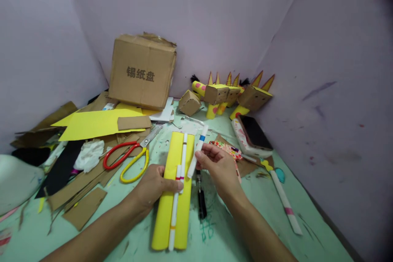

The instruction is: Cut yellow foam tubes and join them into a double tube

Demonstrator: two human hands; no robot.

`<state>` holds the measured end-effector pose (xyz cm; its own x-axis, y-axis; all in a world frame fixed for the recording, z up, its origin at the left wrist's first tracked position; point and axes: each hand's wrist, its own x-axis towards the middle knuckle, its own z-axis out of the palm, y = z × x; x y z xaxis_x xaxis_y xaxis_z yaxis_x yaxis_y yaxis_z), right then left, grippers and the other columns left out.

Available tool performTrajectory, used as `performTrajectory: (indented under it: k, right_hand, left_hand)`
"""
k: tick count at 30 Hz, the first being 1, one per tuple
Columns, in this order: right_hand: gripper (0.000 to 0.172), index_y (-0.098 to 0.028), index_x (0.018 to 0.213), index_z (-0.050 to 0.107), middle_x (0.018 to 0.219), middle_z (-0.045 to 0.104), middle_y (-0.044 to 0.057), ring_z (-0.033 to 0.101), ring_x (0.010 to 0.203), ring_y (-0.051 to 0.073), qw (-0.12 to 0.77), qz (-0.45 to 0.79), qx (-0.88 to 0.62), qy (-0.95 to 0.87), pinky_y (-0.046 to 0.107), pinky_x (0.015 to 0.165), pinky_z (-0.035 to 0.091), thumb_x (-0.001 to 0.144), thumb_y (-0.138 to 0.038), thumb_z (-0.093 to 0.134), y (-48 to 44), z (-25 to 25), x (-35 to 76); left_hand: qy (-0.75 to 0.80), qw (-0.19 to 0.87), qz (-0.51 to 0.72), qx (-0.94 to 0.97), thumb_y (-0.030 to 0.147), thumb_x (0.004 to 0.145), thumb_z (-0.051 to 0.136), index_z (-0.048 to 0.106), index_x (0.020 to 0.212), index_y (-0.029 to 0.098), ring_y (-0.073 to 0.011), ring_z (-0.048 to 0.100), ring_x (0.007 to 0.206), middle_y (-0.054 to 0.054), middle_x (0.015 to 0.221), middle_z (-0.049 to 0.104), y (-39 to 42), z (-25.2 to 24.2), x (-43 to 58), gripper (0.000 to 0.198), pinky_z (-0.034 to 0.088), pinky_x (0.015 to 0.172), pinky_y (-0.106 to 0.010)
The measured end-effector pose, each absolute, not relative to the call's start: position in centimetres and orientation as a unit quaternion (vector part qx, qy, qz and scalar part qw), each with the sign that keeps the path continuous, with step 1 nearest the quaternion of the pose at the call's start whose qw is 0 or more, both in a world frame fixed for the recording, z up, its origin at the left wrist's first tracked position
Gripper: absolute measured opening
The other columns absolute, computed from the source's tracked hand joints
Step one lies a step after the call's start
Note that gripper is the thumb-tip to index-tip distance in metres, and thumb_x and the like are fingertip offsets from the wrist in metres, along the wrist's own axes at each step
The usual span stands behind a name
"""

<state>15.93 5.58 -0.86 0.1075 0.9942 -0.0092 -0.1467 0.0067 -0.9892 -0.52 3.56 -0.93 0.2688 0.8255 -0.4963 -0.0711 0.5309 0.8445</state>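
At the far left of the green worktop (221, 245), cardboard scraps (82, 208) and a crumpled white tissue (89, 153) are lying below a yellow sheet (92, 125). A cardboard box (143, 71) is sitting behind them on the pile. Scissors (129, 159), one handle red and one yellow, are lying just left of the left hand, blades pointing up and right.

The left hand (153, 186) is coming in from bottom left with the forearm low over the worktop. It is gripping the left edge of a long yellow roll (162, 217), thumb pressing across the white markers (183, 155) lying lengthwise on top.

The right hand (216, 163) is reaching in from bottom right, wrist slightly bent. It is pinching a blue-banded marker (199, 145) between thumb and fingertips near its lower end. The marker is tilting, top leaning right, lower end just beside the roll's right edge.

A black pen (201, 202) is lying on the worktop below that hand. Cardboard figures (233, 94) with yellow horns are standing at the back wall. A phone (254, 131) is lying screen up to the right, and a white paper stick (287, 204) is lying near the right edge.
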Motion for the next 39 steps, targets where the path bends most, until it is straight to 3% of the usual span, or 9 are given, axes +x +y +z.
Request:
performTrajectory:
  k: [6, 18, 27, 39]
  right_hand:
    - [0.029, -0.013, 0.084, 0.069, 0.069, 0.068, 0.003, 0.059, 0.055, 0.014, 0.544, 0.483, -0.522, -0.444, 0.025, 0.047, 0.047, 0.061, -0.030, 0.073, 5.7, -0.4, 15.2]
    - [0.028, -0.014, 0.083, 0.069, 0.064, 0.066, 0.001, 0.057, 0.053, 0.013, 0.539, 0.474, -0.531, -0.450, 0.022, 0.043, 0.045, 0.061, -0.031, 0.074, 5.8, -0.9, 14.8]
    - [0.029, -0.016, 0.084, 0.068, 0.064, 0.063, 0.000, 0.057, 0.054, 0.014, 0.556, 0.476, -0.522, -0.438, 0.026, 0.047, 0.050, 0.060, -0.031, 0.075, 6.0, -1.5, 14.5]
    - [0.023, -0.018, 0.082, 0.066, 0.068, 0.065, 0.004, 0.058, 0.061, 0.018, 0.525, 0.373, -0.582, -0.496, 0.031, 0.055, 0.049, 0.070, -0.037, 0.068, 5.4, -2.0, 14.1]
  left_hand:
    - [0.523, 0.702, 0.315, 0.366, 0.014, 0.044, 0.070, 0.067, 0.064, 0.012, -0.0193, 0.061, 0.048, -0.004, 0.053, 0.068, 3.5, -0.2, -0.3, 0.020, 0.049, 0.051, -0.030]
    - [0.519, 0.701, 0.324, 0.366, 0.013, 0.044, 0.070, 0.067, 0.064, 0.012, -0.0195, 0.061, 0.050, -0.003, 0.055, 0.068, 3.5, -0.6, -0.4, 0.021, 0.049, 0.053, -0.031]
    - [0.520, 0.694, 0.332, 0.371, 0.012, 0.043, 0.068, 0.067, 0.059, 0.012, -0.0173, 0.058, 0.046, -0.002, 0.051, 0.066, 3.4, -0.6, -0.4, 0.016, 0.047, 0.049, -0.028]
    - [0.529, 0.688, 0.334, 0.368, 0.012, 0.043, 0.066, 0.064, 0.057, 0.013, -0.0154, 0.057, 0.045, 0.000, 0.048, 0.064, 3.4, -0.1, -0.2, 0.015, 0.045, 0.047, -0.025]
